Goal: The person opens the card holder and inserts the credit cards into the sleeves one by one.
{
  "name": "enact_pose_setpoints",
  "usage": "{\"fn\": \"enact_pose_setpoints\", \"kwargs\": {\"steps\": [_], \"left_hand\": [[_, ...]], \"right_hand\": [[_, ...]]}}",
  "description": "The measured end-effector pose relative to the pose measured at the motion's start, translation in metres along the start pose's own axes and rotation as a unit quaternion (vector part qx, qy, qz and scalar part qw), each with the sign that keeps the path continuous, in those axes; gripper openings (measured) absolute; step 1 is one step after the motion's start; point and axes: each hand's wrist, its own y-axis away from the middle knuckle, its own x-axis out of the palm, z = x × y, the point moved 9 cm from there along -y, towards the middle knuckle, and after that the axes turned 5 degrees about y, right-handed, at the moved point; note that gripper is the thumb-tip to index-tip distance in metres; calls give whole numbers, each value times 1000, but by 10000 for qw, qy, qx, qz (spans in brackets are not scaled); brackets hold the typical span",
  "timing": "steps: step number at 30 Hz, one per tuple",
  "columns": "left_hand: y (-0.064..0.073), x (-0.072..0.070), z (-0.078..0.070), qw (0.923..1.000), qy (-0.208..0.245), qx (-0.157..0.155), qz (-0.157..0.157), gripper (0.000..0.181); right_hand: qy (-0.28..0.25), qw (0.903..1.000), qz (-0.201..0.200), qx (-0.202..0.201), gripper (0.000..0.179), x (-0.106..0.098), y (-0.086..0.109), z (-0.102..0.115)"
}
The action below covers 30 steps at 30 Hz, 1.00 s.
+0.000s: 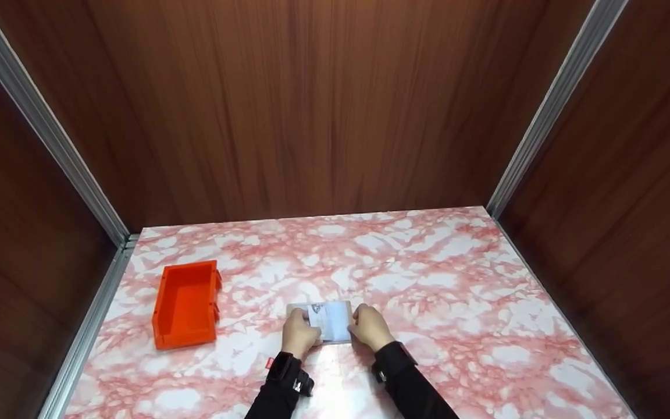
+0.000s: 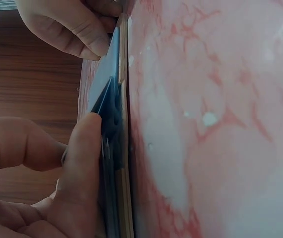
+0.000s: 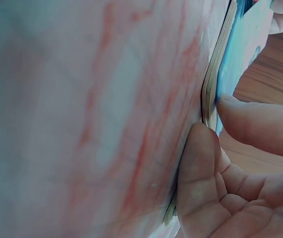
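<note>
A flat tan-edged case (image 1: 336, 320) lies spread low on the table in front of me, looking like an opened card wallet. It has a blue inside, with a white printed card (image 1: 317, 315) and a pale blue sheet (image 1: 337, 321) on top. My left hand (image 1: 300, 334) pinches its left part; in the left wrist view the thumb (image 2: 84, 148) lies along the blue layers. My right hand (image 1: 370, 327) grips the right edge, the thumb (image 3: 255, 121) on top and a finger (image 3: 198, 168) at the tan edge. Part of the case is hidden by the hands.
An orange open bin (image 1: 186, 305) stands at the left of the pink-and-white marbled table (image 1: 457, 291). Brown wood-grain panels (image 1: 288, 116) close in the back and both sides, with metal rails (image 1: 544, 110) at the corners. A small red tag (image 1: 270, 363) shows beside my left wrist.
</note>
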Motion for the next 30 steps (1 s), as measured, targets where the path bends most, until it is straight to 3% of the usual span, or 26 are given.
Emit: {"fn": "enact_pose_setpoints", "kwargs": {"steps": [4, 7, 15, 30], "left_hand": [[-1, 4, -3, 9998, -149, 161, 6, 35], [-1, 5, -8, 9977, -545, 410, -61, 35], [-1, 12, -18, 9866, -1396, 841, -44, 22], [0, 24, -26, 9794, -1559, 1283, 81, 11]], "right_hand": [[-35, 10000, 63, -14, 20, 1, 0, 1], [-20, 10000, 49, -24, 20, 0, 1, 2], [4, 10000, 11, 32, 20, 0, 0, 0], [-45, 9997, 103, 200, 21, 2, -2, -2]]}}
